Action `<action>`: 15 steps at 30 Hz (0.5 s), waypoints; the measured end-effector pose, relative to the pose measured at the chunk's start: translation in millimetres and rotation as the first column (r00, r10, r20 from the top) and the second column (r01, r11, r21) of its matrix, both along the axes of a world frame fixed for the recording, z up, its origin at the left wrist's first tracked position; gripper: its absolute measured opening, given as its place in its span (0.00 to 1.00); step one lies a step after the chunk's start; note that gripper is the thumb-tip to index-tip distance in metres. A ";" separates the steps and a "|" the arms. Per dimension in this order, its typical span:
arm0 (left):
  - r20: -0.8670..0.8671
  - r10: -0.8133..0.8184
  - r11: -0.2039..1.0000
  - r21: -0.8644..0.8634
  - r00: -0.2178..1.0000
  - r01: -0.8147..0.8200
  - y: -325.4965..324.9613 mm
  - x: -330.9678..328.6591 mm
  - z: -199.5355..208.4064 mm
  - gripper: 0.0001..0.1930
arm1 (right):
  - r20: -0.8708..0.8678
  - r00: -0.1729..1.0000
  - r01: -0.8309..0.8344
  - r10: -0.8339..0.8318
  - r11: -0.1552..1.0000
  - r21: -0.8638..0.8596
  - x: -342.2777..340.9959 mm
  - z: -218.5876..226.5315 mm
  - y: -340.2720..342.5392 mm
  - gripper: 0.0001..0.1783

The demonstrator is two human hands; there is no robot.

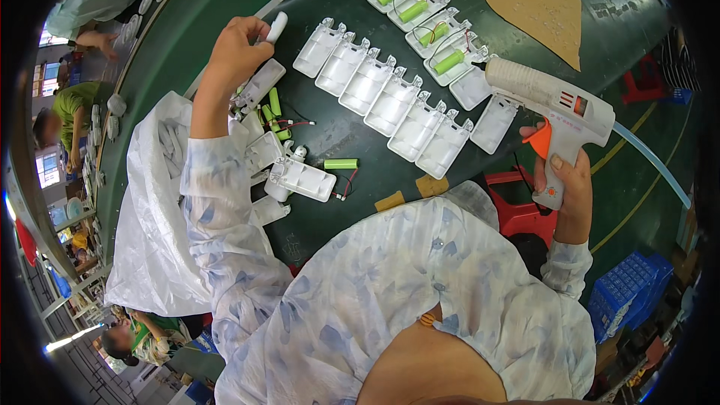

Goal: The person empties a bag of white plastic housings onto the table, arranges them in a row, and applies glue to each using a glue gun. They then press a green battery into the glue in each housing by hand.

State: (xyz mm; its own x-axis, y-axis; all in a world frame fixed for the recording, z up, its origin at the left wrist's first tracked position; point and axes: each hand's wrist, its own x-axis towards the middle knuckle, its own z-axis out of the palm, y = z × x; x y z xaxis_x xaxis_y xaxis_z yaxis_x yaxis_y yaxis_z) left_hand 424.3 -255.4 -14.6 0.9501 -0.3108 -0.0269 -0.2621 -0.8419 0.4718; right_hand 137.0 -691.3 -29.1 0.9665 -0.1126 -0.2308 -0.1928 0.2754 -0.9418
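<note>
My right hand (568, 174) grips the handle of a white hot glue gun (544, 90) with an orange trigger; a long, pale blue glue stick (654, 165) sticks out of its back. The gun's nozzle points left, close to the empty white plastic shell (470, 90) at the end of a row. My left hand (238, 54) pinches a small white plastic piece (277, 27), seen edge-on, above a loose pile of shells. Several empty white shells (365, 84) stand side by side in front of me. Beyond them, other shells hold green battery cells (412, 11) with thin wires.
Loose green batteries (274, 102) and shells (302, 179) lie at the left, beside a white plastic sack (154, 232). A torn cardboard piece (541, 7) rests on the green table (330, 124). Right of me stand a red stool (517, 201) and blue crates (626, 289). Other people work at the far left.
</note>
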 end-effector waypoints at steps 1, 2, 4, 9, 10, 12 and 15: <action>0.043 -0.074 0.996 -0.044 0.996 0.076 -2.6 -5.4 1.1 0.09 | -0.004 1.000 0.007 -0.007 1.000 -0.007 -0.8 0.1 -1.1 0.32; 0.045 -0.070 0.997 -0.042 0.997 0.072 -3.3 -7.9 0.0 0.09 | -0.004 1.000 0.009 -0.009 1.000 -0.010 -0.1 -0.1 -0.9 0.33; 0.384 -0.316 0.949 0.102 0.868 0.300 -3.3 -11.7 -6.7 0.07 | -0.013 1.000 0.005 -0.005 1.000 -0.020 2.1 -0.9 -1.1 0.34; 0.496 -0.466 0.879 0.352 0.733 0.321 -1.8 -4.8 -23.1 0.05 | -0.034 0.999 0.013 -0.014 0.999 -0.031 1.0 -1.0 1.4 0.35; 0.466 -0.484 0.872 0.331 0.741 0.362 0.5 -3.1 -26.1 0.05 | -0.034 0.999 0.009 -0.010 0.999 -0.031 1.0 -0.6 2.0 0.35; 0.435 -0.500 0.864 0.307 0.749 0.398 6.2 0.2 -29.7 0.06 | -0.034 0.999 -0.001 -0.001 1.000 -0.031 1.0 0.1 1.9 0.35; 0.516 -0.317 0.947 0.121 0.796 0.298 3.9 1.8 -26.8 0.07 | -0.031 0.999 0.006 -0.007 0.999 -0.034 1.0 0.0 1.5 0.35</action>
